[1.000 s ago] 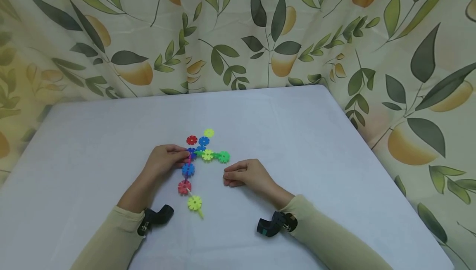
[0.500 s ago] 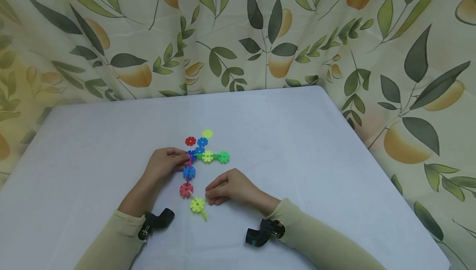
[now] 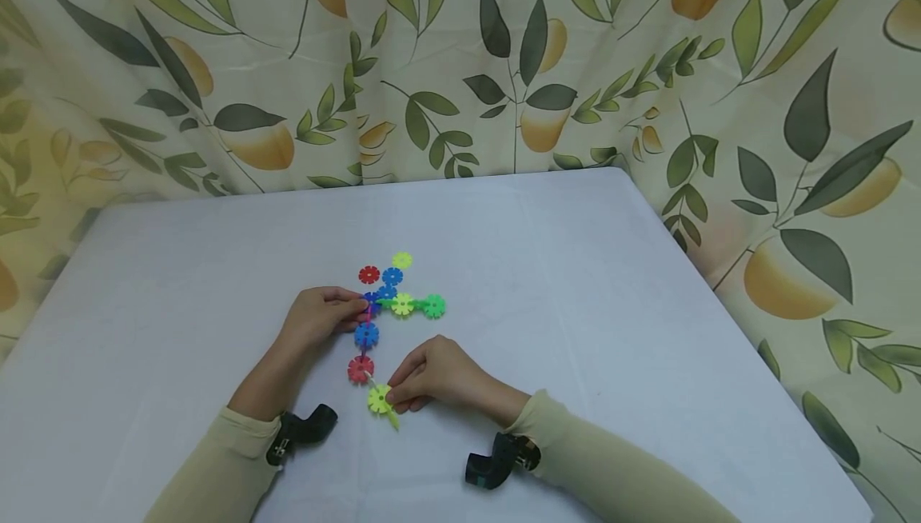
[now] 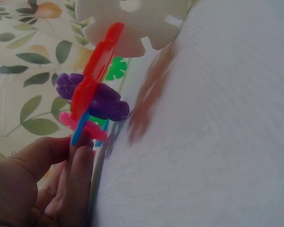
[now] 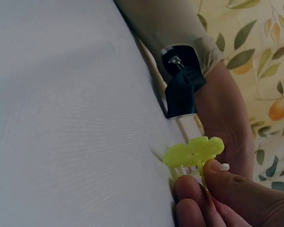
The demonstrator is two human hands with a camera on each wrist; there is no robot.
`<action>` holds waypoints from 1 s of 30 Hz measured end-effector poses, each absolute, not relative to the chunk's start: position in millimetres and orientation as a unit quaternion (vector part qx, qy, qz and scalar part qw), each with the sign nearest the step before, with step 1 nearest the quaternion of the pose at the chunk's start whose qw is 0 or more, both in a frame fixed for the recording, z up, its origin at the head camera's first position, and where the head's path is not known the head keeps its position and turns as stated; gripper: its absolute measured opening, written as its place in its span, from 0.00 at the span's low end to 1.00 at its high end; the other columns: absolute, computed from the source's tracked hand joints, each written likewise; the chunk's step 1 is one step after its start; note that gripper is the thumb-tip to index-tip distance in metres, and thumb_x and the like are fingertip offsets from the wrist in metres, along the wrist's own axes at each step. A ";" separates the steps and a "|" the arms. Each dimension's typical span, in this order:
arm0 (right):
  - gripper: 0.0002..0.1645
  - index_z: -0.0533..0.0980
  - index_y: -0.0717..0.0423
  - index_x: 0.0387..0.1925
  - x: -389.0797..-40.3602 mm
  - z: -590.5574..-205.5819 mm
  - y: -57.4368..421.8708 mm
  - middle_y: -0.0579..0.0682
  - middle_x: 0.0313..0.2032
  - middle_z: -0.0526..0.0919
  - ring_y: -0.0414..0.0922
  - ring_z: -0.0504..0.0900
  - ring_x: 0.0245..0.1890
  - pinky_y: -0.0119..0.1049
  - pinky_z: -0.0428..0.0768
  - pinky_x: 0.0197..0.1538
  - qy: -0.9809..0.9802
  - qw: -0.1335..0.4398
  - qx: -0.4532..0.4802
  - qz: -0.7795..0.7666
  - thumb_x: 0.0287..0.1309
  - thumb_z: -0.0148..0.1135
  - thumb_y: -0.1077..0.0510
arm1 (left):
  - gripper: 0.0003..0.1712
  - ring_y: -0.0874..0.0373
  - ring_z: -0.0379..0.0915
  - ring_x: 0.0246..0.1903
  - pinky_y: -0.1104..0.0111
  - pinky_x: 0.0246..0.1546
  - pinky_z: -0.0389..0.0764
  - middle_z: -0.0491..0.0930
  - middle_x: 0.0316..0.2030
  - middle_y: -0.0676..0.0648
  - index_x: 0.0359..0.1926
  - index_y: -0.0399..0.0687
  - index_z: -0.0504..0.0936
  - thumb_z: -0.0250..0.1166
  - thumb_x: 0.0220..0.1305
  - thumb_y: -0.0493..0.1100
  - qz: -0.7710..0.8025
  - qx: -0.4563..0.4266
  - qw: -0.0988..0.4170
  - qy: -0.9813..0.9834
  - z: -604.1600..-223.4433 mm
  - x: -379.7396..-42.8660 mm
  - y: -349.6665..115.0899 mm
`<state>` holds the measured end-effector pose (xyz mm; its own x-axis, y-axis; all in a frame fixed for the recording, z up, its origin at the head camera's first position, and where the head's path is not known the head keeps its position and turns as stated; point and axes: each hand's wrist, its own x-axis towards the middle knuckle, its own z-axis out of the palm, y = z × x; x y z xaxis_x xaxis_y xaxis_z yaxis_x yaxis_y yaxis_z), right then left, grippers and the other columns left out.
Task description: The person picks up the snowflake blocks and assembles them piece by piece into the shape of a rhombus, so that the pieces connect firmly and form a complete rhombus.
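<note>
Far L of the blue disc: L sleeve, w/ a black cam at its cuff, nearer the person. Then L hand, L of & a bit beyond the blue disc, thumb + fingertips pinching the toy at abt its dk blue disc; exact spot partly hidden.

Toy = slotted discs linked in branches, at the table, spreading out from the blue disc; can't tell if every part touches the cloth. Red disc is just nearer than the blue disc; another red disc sits well beyond it, past the dk blue one. Nearer & slightly R: yellow disc, w/ an edge-on yellow pc off it. Beyond & R: a side branch ending in a green disc.

R hand, R of & nearer than the blue disc, pinches the toy's near yellow end btw thumb & index; can't tell which yellow part. Farther R: R sleeve.
</note>
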<state>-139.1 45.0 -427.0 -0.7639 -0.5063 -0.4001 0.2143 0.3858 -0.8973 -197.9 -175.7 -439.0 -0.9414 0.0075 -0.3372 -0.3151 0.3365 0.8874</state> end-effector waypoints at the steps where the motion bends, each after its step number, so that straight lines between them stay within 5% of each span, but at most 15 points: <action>1: 0.05 0.86 0.58 0.27 -139.0 -427.1 44.7 0.52 0.22 0.87 0.45 0.88 0.24 0.35 0.84 0.30 0.764 0.331 -0.096 -0.546 0.47 0.76 0.62 | 0.20 0.64 0.85 0.30 0.74 0.35 0.83 0.88 0.35 0.44 0.49 0.32 0.82 0.67 0.65 0.45 0.567 -0.097 0.142 0.805 -439.1 -197.8 -175.8; 21: 0.05 0.85 0.63 0.34 -168.5 -421.1 72.1 0.53 0.28 0.88 0.38 0.85 0.25 0.34 0.85 0.35 0.774 0.365 -0.163 -0.491 0.55 0.70 0.64 | 0.24 0.60 0.86 0.33 0.73 0.37 0.83 0.88 0.36 0.45 0.56 0.36 0.79 0.67 0.65 0.46 0.582 -0.101 0.159 0.791 -435.3 -182.9 -175.5; 30: 0.03 0.86 0.59 0.33 -196.5 -405.7 88.7 0.50 0.28 0.88 0.37 0.81 0.25 0.31 0.81 0.34 0.800 0.390 -0.210 -0.405 0.54 0.70 0.63 | 0.23 0.58 0.86 0.32 0.71 0.37 0.84 0.88 0.35 0.43 0.54 0.29 0.76 0.67 0.65 0.43 0.606 -0.122 0.183 0.764 -433.6 -164.8 -175.2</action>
<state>-196.5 88.7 -405.7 -0.6080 -0.6511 -0.4542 -0.0192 0.5840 -0.8115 -164.8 -175.2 -433.6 -0.9029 0.0351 -0.4284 -0.4091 0.2355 0.8816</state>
